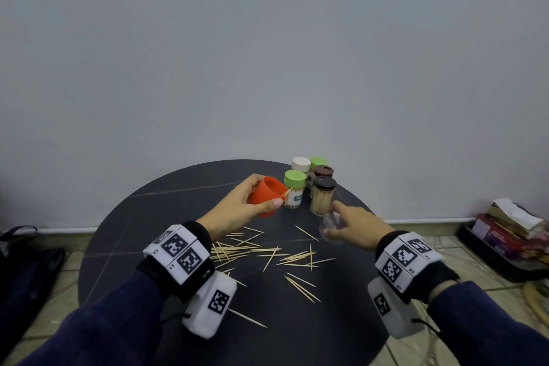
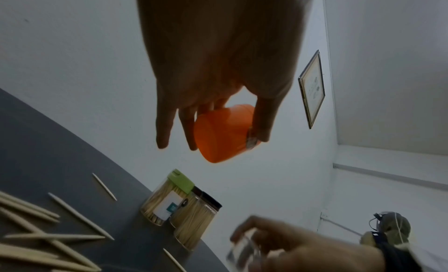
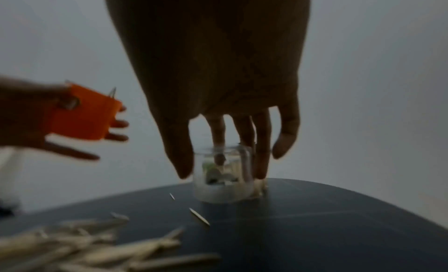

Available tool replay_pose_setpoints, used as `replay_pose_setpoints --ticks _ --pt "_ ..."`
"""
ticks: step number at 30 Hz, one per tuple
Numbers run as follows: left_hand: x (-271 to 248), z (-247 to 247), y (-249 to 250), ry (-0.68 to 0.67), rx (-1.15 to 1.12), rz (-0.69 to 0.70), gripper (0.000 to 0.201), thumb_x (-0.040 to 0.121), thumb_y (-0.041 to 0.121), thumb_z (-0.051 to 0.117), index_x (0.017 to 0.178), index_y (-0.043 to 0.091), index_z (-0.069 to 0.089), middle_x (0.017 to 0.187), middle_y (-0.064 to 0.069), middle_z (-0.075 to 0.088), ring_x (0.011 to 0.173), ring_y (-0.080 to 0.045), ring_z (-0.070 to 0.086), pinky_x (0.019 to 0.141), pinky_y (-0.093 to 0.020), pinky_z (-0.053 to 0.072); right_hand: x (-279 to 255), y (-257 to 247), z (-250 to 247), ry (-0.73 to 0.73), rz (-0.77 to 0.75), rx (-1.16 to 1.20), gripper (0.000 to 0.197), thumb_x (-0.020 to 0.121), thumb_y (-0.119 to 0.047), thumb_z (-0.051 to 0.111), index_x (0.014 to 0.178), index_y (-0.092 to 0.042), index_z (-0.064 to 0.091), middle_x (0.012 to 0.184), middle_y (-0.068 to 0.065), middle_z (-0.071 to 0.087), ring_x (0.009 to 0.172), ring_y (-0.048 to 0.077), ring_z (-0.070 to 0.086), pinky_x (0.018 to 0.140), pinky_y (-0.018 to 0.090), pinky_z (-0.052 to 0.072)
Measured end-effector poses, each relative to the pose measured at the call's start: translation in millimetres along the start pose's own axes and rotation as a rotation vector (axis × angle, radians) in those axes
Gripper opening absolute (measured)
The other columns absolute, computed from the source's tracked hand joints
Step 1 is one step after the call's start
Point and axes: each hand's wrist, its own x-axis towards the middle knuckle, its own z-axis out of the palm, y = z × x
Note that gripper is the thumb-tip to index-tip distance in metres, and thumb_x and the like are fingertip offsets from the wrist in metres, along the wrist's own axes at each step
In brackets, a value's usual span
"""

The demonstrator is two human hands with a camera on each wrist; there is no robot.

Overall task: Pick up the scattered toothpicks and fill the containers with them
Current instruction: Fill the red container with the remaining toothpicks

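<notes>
Left hand: the left hand (image 1: pixel 237 211) was raised above the table, thumb and fingers curled round an orange cap (image 1: pixel 267 196), which it held tilted with its open side toward the jars; a toothpick tip or two poked out at the rim.
Table: a round dark table (image 1: pixel 166 217) stood against a pale wall.
Scattered toothpicks: the scattered toothpicks (image 1: pixel 267 255) lay loose on the table between the two wrists, most in a crossed heap, a few strays nearer the person.
Closed jars: a cluster of closed jars (image 1: pixel 312 184) stood upright at the far edge of the table, green, white and brown lids, the near ones packed with toothpicks.
Right hand: the right hand (image 1: pixel 356 229) gripped a clear jar (image 1: pixel 331 224) from above, fingers round its sides, just beside the brown-lidded jar; blur hid whether it touched the table.
</notes>
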Motion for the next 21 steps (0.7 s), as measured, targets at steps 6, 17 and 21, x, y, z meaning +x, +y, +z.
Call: replay_pose_setpoints --ticks 6,17,21 --pt "-2 -6 -5 0.039 0.016 -0.043 0.053 0.085 0.030 0.063 0.132 0.017 0.040 0.128 -0.002 0.051 0.118 -0.017 0.050 0.080 -0.016 0.043 0 9 17 -0.222 0.191 -0.288 0.050 0.086 -0.041 0.055 0.126 -0.015 0.041 0.132 0.009 0.049 0.121 0.028 0.047 0.101 0.043 0.040" --pt "-7 -12 -4 0.054 0.028 -0.052 0.054 0.086 0.031 0.063 0.133 0.018 0.038 0.128 0.000 0.049 0.115 -0.015 0.049 0.077 -0.014 0.043 1 -50 25 -0.395 -0.002 -0.378 0.130 0.057 -0.073 0.069 0.149 -0.008 0.005 0.154 0.007 0.017 0.142 0.024 0.014 0.116 0.051 0.012" --pt "-7 -12 -1 0.051 0.033 -0.048 0.055 0.087 0.031 0.062 0.133 0.017 0.036 0.128 0.001 0.047 0.116 -0.015 0.047 0.083 -0.020 0.042 9 -50 25 -0.349 0.005 -0.315 0.105 0.057 -0.065 0.075 0.136 -0.009 0.034 0.135 0.006 0.035 0.127 0.022 0.033 0.106 0.042 0.036"
